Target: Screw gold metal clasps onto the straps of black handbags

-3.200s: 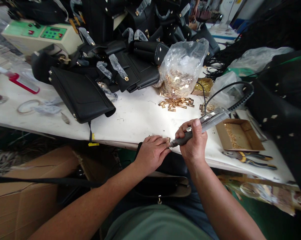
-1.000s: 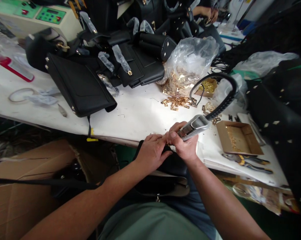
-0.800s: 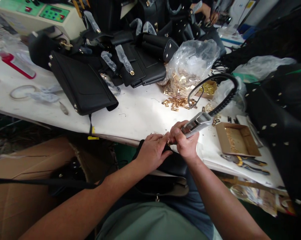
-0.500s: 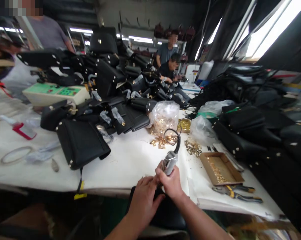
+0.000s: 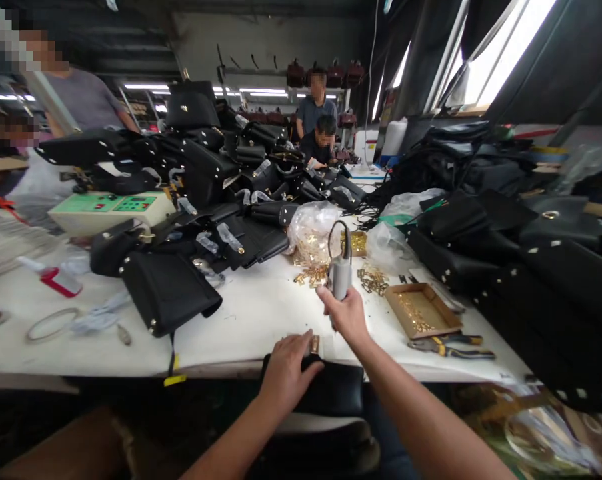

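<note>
My right hand (image 5: pixel 347 315) is closed around a grey electric screwdriver (image 5: pixel 339 278) with a black cord, held upright above the white table (image 5: pixel 251 313). At the table's near edge my left hand (image 5: pixel 288 371) presses down on a black bag (image 5: pixel 331 393), fingers curled beside its small gold metal fitting (image 5: pixel 315 344). The screwdriver's tip is lifted clear of the fitting.
Black handbags (image 5: pixel 168 290) are piled across the table's back and right. A plastic bag of gold fittings (image 5: pixel 313 233), loose gold pieces (image 5: pixel 311 275), a cardboard tray of screws (image 5: pixel 421 310) and pliers (image 5: pixel 451 347) lie near. A green-panelled machine (image 5: pixel 111 208) stands left. Other people work behind.
The head has tilted up, showing the room. My right hand lifted the screwdriver off the gold fitting and stood it upright; my left hand stayed on the bag.
</note>
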`<state>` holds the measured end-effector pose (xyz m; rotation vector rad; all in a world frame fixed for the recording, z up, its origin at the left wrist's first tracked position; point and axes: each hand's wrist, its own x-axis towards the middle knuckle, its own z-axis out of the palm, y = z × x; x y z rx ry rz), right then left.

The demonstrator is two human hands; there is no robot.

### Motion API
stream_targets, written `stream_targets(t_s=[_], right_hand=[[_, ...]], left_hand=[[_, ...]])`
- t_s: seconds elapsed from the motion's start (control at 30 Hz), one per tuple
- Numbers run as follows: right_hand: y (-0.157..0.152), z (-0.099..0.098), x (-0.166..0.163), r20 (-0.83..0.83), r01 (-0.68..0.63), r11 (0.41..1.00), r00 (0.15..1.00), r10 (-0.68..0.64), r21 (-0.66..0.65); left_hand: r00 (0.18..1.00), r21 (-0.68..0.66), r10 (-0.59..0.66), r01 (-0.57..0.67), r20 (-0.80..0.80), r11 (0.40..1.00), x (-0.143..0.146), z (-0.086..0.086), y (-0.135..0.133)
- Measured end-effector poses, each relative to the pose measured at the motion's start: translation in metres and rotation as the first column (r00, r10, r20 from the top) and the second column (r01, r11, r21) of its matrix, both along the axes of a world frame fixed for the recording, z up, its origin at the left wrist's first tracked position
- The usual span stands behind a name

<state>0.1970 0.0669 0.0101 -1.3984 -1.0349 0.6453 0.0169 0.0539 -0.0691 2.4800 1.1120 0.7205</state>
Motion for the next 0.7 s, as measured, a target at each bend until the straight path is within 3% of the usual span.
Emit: stream_targets(t_s=[0.07, 0.13, 0.2, 0.37, 0.53, 0.63, 0.7], right_hand=[[0.006, -0.002, 0.020, 0.393, 0.033, 0.995, 0.920, 0.005, -0.090], [0.010, -0.014, 0.037, 0.651, 0.046, 0.966, 0.746, 0.137, -0.256], [0.010, -0.031, 0.046, 0.720, 0.051, 0.931, 0.650, 0.244, -0.362], [0.004, -0.054, 0.050, 0.732, 0.015, 0.918, 0.608, 0.307, -0.397], [-0.023, -0.049, 0.050, 0.729, 0.014, 0.963, 0.657, 0.193, -0.268], [-0.069, -0.049, 0.051, 0.522, -0.032, 0.993, 0.848, 0.089, -0.117], [-0.105, -0.051, 0.050, 0.272, -0.090, 0.987, 0.954, 0.123, -0.131]], left_hand=[[0.997, 0.035, 0.021, -0.019, -0.069, 0.999, 0.000, 0.007, -0.001], [0.984, 0.064, 0.056, -0.046, -0.167, 0.997, 0.001, 0.016, -0.003], [0.969, 0.072, 0.063, -0.047, -0.240, 0.996, 0.001, 0.024, -0.005], [0.964, -0.015, 0.010, -0.014, -0.264, 1.000, 0.002, 0.028, -0.006], [0.971, -0.145, 0.032, -0.068, -0.238, 0.987, 0.000, 0.036, -0.001], [0.980, -0.250, 0.036, -0.085, -0.195, 0.965, -0.004, 0.050, -0.002], [0.988, -0.340, 0.004, -0.057, -0.155, 0.939, -0.009, 0.057, -0.003]])
